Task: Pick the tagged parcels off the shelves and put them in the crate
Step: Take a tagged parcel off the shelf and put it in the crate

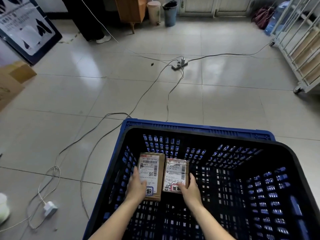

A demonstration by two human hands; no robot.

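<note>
I read moderate daylight from the far side, with glare patches on the glossy pale floor tiles (225,71). The dark blue perforated plastic crate (199,128) is dim inside. Frame edges bow.

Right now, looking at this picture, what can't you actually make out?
All in the head view:
Label print on the left parcel and right parcel: too small, blurred.
Their near corners: covered by the left hand and right hand gripping them.
The shelf rack: cut off by the right edge.
Near wall of the crate: cut off at the bottom edge.
</note>
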